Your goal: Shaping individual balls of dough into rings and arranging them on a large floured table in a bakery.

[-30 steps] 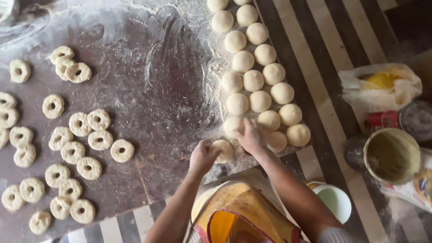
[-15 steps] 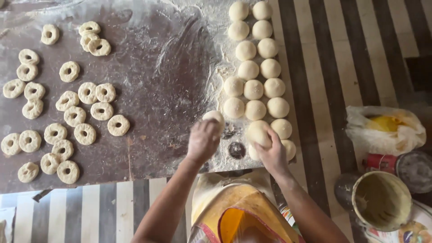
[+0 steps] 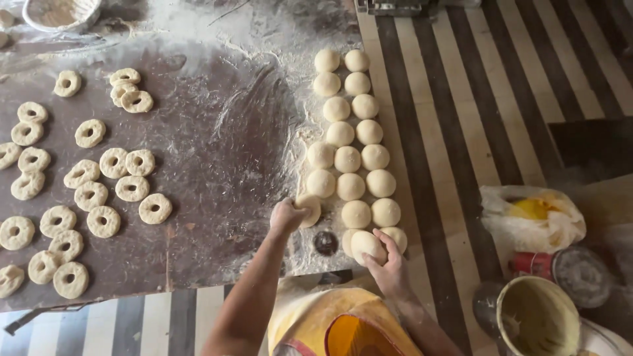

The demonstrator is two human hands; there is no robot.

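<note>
- Soft, even daylight; shadows faint and short beneath the dough balls point(image 3: 349, 158)
- No glare; centre sharp; mild wide-angle bending toward the edges

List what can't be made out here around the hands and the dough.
- Head view: left hand hides part of the flattened dough piece it holds.
- Right hand covers the near side of a dough ball.
- Basket is cut off by the top edge.
- Bucket contents are too dim.
</note>
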